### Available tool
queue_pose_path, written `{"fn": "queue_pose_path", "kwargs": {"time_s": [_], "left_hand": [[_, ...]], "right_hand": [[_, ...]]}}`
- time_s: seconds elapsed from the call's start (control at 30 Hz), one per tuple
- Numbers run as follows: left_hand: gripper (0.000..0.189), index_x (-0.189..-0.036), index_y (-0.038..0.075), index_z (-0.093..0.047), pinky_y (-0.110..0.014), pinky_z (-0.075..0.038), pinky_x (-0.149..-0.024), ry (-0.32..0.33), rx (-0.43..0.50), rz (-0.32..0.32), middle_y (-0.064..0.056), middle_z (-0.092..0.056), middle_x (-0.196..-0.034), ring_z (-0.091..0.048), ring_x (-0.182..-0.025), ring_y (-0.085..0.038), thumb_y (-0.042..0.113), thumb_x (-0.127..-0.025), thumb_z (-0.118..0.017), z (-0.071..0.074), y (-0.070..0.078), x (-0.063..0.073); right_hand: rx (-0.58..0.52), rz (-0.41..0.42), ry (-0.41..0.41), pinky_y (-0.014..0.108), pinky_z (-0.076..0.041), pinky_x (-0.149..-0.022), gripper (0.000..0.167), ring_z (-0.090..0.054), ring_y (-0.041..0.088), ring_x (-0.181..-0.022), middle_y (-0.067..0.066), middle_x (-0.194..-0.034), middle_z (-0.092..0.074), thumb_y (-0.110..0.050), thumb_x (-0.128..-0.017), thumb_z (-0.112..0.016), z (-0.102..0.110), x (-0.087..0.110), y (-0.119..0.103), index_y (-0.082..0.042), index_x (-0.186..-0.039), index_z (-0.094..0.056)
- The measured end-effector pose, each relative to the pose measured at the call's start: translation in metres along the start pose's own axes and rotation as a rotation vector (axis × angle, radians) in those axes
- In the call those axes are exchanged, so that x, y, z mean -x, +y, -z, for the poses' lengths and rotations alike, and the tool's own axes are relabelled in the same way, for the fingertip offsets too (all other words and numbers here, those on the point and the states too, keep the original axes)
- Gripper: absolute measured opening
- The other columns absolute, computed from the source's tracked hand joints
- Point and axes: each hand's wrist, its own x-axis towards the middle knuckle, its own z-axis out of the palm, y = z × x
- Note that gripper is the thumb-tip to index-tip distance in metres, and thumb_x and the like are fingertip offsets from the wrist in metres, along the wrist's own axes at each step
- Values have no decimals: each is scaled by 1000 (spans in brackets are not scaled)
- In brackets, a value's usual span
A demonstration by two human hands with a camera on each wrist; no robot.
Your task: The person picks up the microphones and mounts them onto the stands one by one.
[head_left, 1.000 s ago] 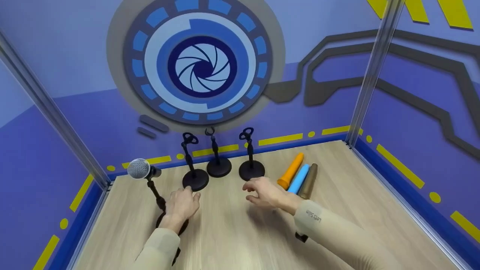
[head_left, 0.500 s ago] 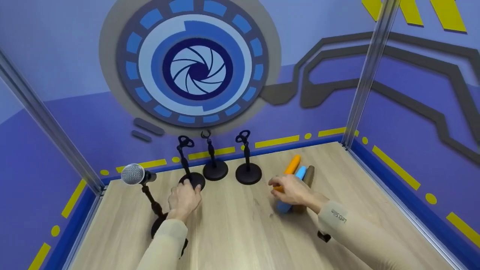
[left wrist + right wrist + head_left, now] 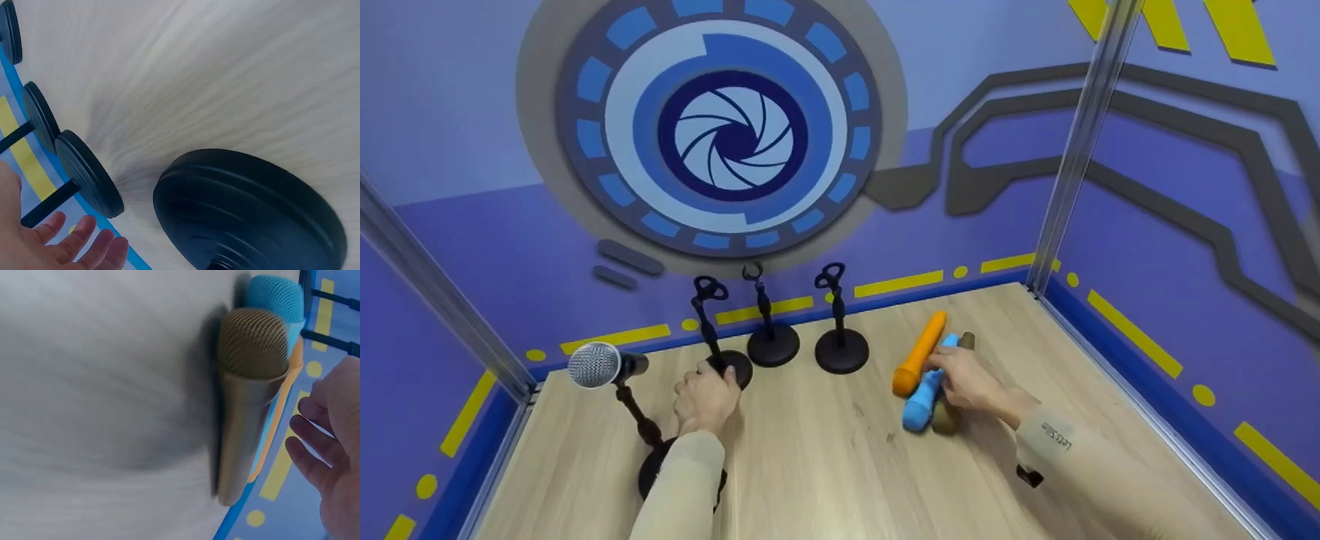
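Observation:
An orange microphone (image 3: 921,354), a blue microphone (image 3: 924,397) and a brown one (image 3: 948,417) lie side by side on the table's right half. My right hand (image 3: 969,379) hovers over the blue and brown ones, hiding part of them; its fingers are loosely bent and grip nothing in the right wrist view. Over on the left, my left hand (image 3: 706,397) is beside the round base of a black microphone stand (image 3: 733,367), fingers relaxed and holding nothing. Near that arm, a silver-headed microphone (image 3: 598,365) sits tilted in another black stand (image 3: 639,416).
Two more black stands, one (image 3: 772,345) in the middle and one (image 3: 841,351) to its right, stand near the back wall. Blue and purple panels (image 3: 472,262) with metal corner posts (image 3: 1065,180) enclose the wooden table (image 3: 810,465).
My right hand has moved right, from near the rightmost stand over the orange microphone to the blue and brown ones. The left hand stays by the stand base. The head view has shifted slightly.

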Motion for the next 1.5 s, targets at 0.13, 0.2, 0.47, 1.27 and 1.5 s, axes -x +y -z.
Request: {"fn": "queue_pose_path", "kwargs": {"time_s": [0.13,0.2,0.47,1.27,1.5], "left_hand": [[73,-156,-15,-43,-76,-54,-105,-8,4,12,-46,-59,-146,-58,-133,-67,47,-117,-42,1,4,-8],[73,-156,-14,-43,-76,-53,-106,-4,2,19,-45,-61,-145,-58,-133,-66,48,-117,-42,1,6,-12],[74,-160,-11,-39,-76,-52,-106,7,12,56,-45,-59,-148,-56,-134,-66,49,-116,-41,-2,11,-28],[49,-147,-9,-48,-72,-58,-97,147,123,72,-39,-72,-130,-67,-123,-59,31,-121,-36,4,12,-42],[48,-145,-9,-47,-73,-57,-98,120,128,65,-39,-71,-132,-66,-125,-60,30,-120,-35,4,15,-39]], "right_hand": [[69,46,20,52,-63,-96,28,-70,32,-102,12,-109,-73,10,-92,-69,1,7,12,-4,-116,-77],[123,78,33,49,-62,-92,26,-69,30,-99,11,-106,-72,6,-91,-73,1,10,16,-6,-114,-78],[206,68,-106,50,-62,-97,36,-67,29,-109,8,-120,-71,-5,-89,-82,5,12,23,-13,-123,-76],[247,175,-85,47,-61,-98,41,-67,28,-110,10,-123,-73,12,-88,-72,-8,18,39,-11,-121,-78],[275,193,-110,51,-62,-107,42,-74,33,-123,15,-132,-79,12,-87,-74,-7,19,43,-9,-124,-75]]}}
